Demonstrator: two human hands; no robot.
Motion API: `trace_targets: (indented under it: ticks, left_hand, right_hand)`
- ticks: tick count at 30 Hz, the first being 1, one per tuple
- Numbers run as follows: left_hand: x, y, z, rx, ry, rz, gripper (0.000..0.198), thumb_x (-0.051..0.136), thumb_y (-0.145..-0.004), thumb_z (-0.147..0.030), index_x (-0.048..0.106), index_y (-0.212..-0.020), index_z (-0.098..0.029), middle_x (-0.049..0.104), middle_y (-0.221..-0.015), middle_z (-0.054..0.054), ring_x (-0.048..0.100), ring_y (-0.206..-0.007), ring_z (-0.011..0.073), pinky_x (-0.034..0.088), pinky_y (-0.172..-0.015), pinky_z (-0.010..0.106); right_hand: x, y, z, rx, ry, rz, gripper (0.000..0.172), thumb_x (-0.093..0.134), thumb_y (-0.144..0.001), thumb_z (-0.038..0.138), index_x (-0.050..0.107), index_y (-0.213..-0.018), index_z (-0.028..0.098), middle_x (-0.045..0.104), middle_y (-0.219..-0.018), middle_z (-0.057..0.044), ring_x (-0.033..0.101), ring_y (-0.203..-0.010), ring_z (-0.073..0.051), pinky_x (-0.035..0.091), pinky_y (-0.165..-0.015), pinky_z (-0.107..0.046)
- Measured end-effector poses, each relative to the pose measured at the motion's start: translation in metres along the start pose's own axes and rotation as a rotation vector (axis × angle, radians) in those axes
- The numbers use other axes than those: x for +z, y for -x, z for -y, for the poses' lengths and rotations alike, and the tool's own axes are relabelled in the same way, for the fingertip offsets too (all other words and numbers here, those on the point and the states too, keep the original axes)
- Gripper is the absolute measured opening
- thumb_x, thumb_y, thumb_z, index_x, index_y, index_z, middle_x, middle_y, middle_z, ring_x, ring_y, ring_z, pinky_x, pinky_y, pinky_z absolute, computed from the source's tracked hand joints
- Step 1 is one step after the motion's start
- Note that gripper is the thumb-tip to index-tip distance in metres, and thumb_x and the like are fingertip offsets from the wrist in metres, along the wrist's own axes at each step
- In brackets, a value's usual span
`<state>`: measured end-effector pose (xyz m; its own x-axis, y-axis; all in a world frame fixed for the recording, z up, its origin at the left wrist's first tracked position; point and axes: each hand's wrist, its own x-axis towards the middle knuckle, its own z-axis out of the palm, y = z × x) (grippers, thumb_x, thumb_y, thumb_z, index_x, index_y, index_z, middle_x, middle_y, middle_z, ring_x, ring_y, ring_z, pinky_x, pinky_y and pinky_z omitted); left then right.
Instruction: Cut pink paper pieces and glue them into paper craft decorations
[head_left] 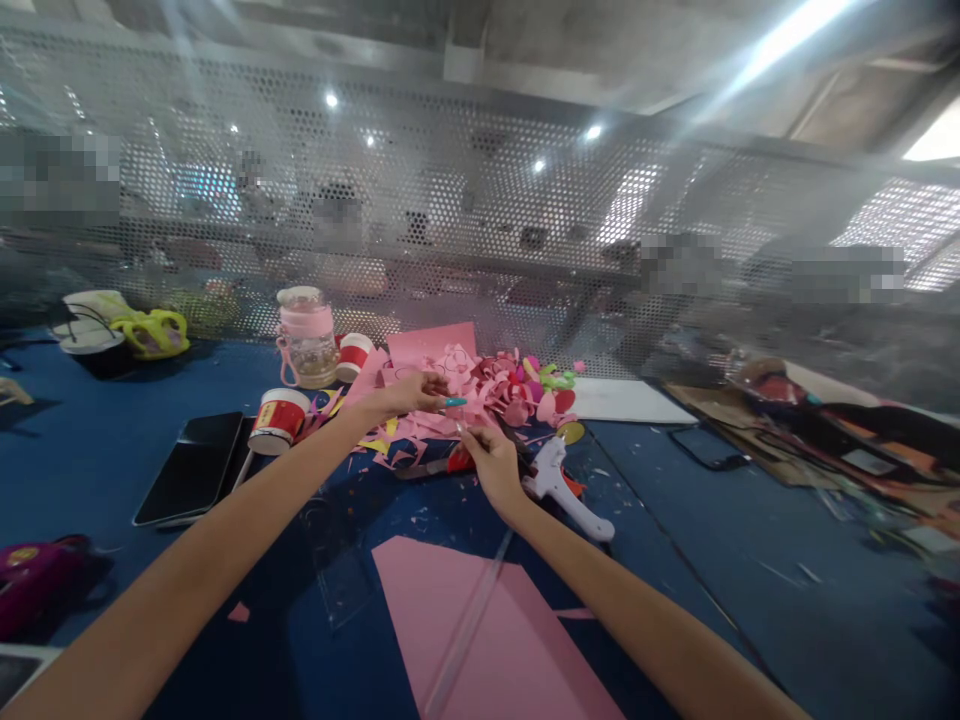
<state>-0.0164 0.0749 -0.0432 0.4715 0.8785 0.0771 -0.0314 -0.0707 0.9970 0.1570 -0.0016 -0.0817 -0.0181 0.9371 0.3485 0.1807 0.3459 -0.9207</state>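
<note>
My left hand (414, 394) reaches over a heap of pink paper cut-outs (491, 385), fingers drawn together. A small pointed teal object (455, 402) shows at its fingertips; its kind is unclear. Just below and to the right, my right hand (493, 462) makes a pinch, with a small pale pink piece (460, 418) at the fingertips, too blurred to name surely. A white glue gun (561, 488) lies right of my right hand. A tool with a red part (459, 460) lies beside that hand, partly hidden. Below, a pink paper sheet (480, 620) carries a clear strip (472, 625).
Left stand a paper cup (277, 420), another cup (352, 356) and a pink-banded bottle (308, 340). A black phone (196, 465) lies nearby; a purple pouch (41, 585) sits farther left. A perforated metal screen (480, 200) rises behind. Cardboard (720, 425) lies at right.
</note>
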Motion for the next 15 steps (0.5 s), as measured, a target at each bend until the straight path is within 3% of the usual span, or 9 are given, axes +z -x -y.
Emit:
trace_targets:
  ticks: [3, 6, 15]
  left_hand:
    - [0.008, 0.002, -0.003, 0.042, 0.068, -0.061, 0.044, 0.076, -0.06, -0.021, 0.056, -0.097, -0.012, 0.064, -0.094, 0.01, 0.06, -0.085, 0.0181, 0.047, -0.077, 0.034]
    - [0.011, 0.003, -0.007, 0.078, 0.128, -0.08, 0.032, 0.074, -0.063, -0.023, 0.055, -0.087, -0.011, 0.064, -0.093, 0.01, 0.061, -0.086, 0.0186, 0.046, -0.082, 0.035]
    - [0.004, 0.003, -0.012, 0.093, 0.141, -0.051, 0.033, 0.077, -0.058, -0.025, 0.058, -0.081, -0.012, 0.064, -0.083, 0.004, 0.062, -0.078, 0.0133, 0.047, -0.077, 0.03]
  right_hand:
    - [0.001, 0.001, -0.001, -0.006, -0.007, 0.035, 0.027, 0.058, -0.074, 0.042, 0.063, -0.062, 0.018, 0.065, -0.054, -0.001, 0.059, -0.05, -0.016, 0.047, -0.053, -0.027]
    - [0.002, 0.002, 0.001, -0.001, -0.023, 0.087, 0.029, 0.054, -0.076, 0.043, 0.064, -0.064, 0.018, 0.063, -0.051, 0.0, 0.058, -0.046, -0.015, 0.046, -0.05, -0.027]
    - [0.001, 0.003, 0.003, 0.002, -0.009, 0.152, 0.031, 0.053, -0.078, 0.045, 0.068, -0.07, 0.018, 0.063, -0.054, -0.001, 0.059, -0.05, -0.016, 0.048, -0.054, -0.027]
